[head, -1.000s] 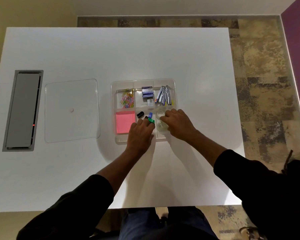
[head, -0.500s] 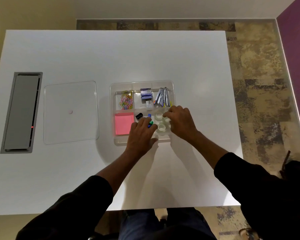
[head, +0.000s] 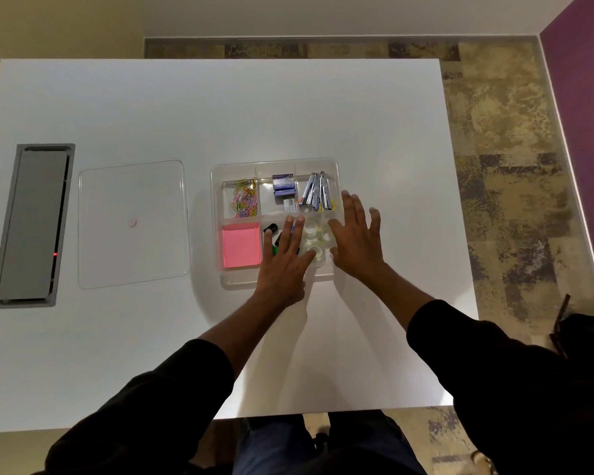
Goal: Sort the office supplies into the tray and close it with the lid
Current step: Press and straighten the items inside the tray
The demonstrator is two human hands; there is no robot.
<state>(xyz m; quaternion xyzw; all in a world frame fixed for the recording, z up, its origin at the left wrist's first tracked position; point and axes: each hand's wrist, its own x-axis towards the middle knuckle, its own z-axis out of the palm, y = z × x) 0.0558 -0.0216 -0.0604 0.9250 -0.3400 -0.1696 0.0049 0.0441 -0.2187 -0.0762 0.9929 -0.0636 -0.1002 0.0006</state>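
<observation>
A clear divided tray (head: 216,173) sits mid-table. Its far row holds coloured paper clips (head: 244,200), staple boxes (head: 284,186) and metal staplers (head: 317,195). The near row holds pink sticky notes (head: 240,245), small dark and green items (head: 271,229) and clear tape rolls (head: 318,236). My left hand (head: 283,264) hovers flat over the near middle compartment, fingers spread, holding nothing. My right hand (head: 357,240) is spread over the tray's right edge, also holding nothing. The clear lid (head: 132,224) lies flat to the tray's left.
A grey cable hatch (head: 31,226) with a small red light is set into the table at the far left. The table's right edge runs close beside the tray, with patterned floor beyond it.
Both hands were curled down inside the near compartments; they have since lifted and their fingers spread out, with the tape rolls and small items left lying in the tray.
</observation>
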